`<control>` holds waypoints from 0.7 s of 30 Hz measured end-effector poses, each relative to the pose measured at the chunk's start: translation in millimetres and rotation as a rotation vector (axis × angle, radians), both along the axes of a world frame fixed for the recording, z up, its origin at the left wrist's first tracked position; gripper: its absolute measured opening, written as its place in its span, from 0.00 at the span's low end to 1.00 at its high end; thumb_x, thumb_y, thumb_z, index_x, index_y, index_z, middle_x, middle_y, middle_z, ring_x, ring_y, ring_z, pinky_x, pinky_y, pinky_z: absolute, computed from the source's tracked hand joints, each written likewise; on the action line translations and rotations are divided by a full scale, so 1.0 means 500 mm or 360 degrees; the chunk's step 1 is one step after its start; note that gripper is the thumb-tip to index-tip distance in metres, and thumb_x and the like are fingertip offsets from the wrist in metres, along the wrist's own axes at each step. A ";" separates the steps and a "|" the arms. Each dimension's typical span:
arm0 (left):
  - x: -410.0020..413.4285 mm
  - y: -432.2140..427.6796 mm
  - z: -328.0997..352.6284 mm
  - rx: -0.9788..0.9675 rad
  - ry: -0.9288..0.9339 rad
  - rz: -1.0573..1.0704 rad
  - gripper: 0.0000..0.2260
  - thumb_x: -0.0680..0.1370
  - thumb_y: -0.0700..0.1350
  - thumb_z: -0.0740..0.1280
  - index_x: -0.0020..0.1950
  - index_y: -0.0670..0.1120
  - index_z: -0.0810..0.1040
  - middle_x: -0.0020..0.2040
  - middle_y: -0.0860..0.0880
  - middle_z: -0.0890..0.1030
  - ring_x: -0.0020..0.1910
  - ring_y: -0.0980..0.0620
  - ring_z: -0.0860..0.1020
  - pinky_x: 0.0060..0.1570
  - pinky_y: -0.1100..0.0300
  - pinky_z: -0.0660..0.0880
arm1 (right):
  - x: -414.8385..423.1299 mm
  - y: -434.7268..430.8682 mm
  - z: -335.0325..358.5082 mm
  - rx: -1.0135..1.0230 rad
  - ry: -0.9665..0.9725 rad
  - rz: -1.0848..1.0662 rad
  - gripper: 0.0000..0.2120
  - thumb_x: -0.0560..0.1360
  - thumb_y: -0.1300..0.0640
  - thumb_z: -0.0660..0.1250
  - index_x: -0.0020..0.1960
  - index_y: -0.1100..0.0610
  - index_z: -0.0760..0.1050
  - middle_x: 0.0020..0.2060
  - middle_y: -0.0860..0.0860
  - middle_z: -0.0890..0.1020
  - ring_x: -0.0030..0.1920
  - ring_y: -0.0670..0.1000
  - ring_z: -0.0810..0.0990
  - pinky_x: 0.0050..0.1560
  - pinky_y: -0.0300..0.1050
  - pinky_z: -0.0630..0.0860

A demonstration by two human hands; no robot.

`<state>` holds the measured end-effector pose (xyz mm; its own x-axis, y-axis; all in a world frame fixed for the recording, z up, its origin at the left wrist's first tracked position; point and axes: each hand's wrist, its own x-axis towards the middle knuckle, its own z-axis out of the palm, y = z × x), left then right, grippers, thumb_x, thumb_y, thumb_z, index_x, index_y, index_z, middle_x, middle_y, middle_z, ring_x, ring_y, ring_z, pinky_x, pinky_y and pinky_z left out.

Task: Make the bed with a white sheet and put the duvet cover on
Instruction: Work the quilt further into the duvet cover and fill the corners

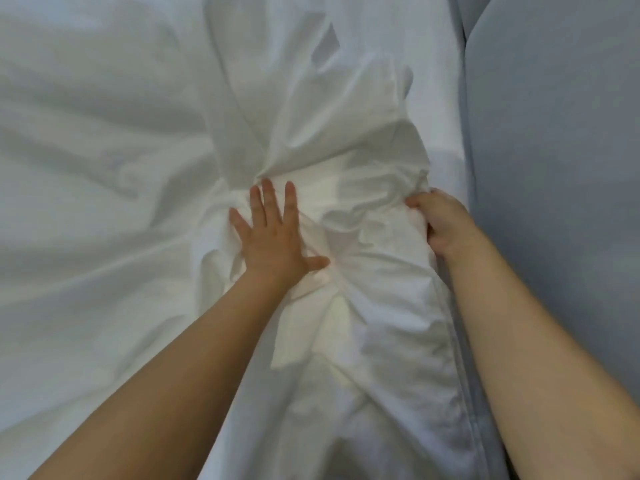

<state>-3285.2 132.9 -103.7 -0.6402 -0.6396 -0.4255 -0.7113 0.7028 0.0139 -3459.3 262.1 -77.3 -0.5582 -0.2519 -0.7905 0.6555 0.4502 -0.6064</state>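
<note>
Nearest, both forearms reach over the bed, where the left hand [273, 233] lies flat with its fingers [290, 199] spread on a bunched ridge of white sheet [363, 209]. The right hand [440, 223] curls its fingers round the cloth's edge just beside the grey padded panel [554, 168]. I judge the left palm should pin the slack while the right draws the edge taut along the side. Farther off the cloth lies in broad folds; whether it is sheet or duvet cover is unclear, and the right fingertips are buried in it.
</note>
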 end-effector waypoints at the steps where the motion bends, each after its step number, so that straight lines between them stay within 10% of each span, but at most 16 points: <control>1: -0.001 -0.004 -0.013 0.0026 -0.0026 0.0034 0.59 0.64 0.73 0.65 0.74 0.47 0.29 0.75 0.40 0.33 0.75 0.40 0.35 0.68 0.34 0.39 | 0.000 0.014 -0.002 0.0075 -0.0042 0.0130 0.13 0.74 0.56 0.67 0.57 0.61 0.75 0.52 0.55 0.81 0.50 0.54 0.81 0.52 0.48 0.78; 3: -0.006 -0.003 -0.029 0.0047 -0.0017 0.0078 0.60 0.63 0.74 0.64 0.74 0.46 0.29 0.76 0.39 0.34 0.75 0.39 0.36 0.68 0.34 0.39 | 0.020 0.047 0.004 0.0163 -0.0184 0.0460 0.21 0.68 0.42 0.72 0.55 0.54 0.77 0.45 0.50 0.85 0.42 0.51 0.84 0.38 0.40 0.79; 6: -0.011 0.004 -0.033 0.0050 -0.0036 0.0089 0.60 0.63 0.75 0.63 0.74 0.45 0.30 0.76 0.38 0.36 0.75 0.39 0.37 0.68 0.34 0.40 | 0.086 0.056 0.010 0.0321 -0.0018 0.0836 0.18 0.68 0.52 0.74 0.54 0.54 0.75 0.47 0.51 0.82 0.44 0.51 0.82 0.42 0.41 0.76; 13: -0.015 0.011 0.001 0.0016 0.0406 0.0016 0.51 0.64 0.77 0.54 0.77 0.50 0.42 0.78 0.43 0.46 0.76 0.43 0.45 0.69 0.36 0.41 | 0.044 0.059 -0.023 0.0405 0.0455 -0.0263 0.10 0.69 0.71 0.56 0.34 0.61 0.73 0.29 0.49 0.75 0.30 0.47 0.74 0.20 0.31 0.65; 17: 0.009 0.010 -0.004 0.0189 0.0019 -0.0142 0.42 0.74 0.67 0.60 0.78 0.50 0.42 0.78 0.45 0.41 0.76 0.45 0.40 0.71 0.39 0.41 | 0.084 0.047 -0.087 0.0650 0.0540 -0.0087 0.08 0.74 0.65 0.58 0.48 0.61 0.75 0.46 0.55 0.79 0.49 0.57 0.79 0.47 0.43 0.76; 21: 0.050 -0.005 0.033 0.0320 0.0649 0.0027 0.34 0.75 0.56 0.66 0.76 0.44 0.57 0.77 0.41 0.54 0.76 0.43 0.51 0.72 0.48 0.47 | 0.103 0.054 -0.070 0.0833 0.0988 0.0090 0.22 0.71 0.61 0.64 0.65 0.61 0.66 0.61 0.60 0.72 0.59 0.60 0.72 0.57 0.49 0.68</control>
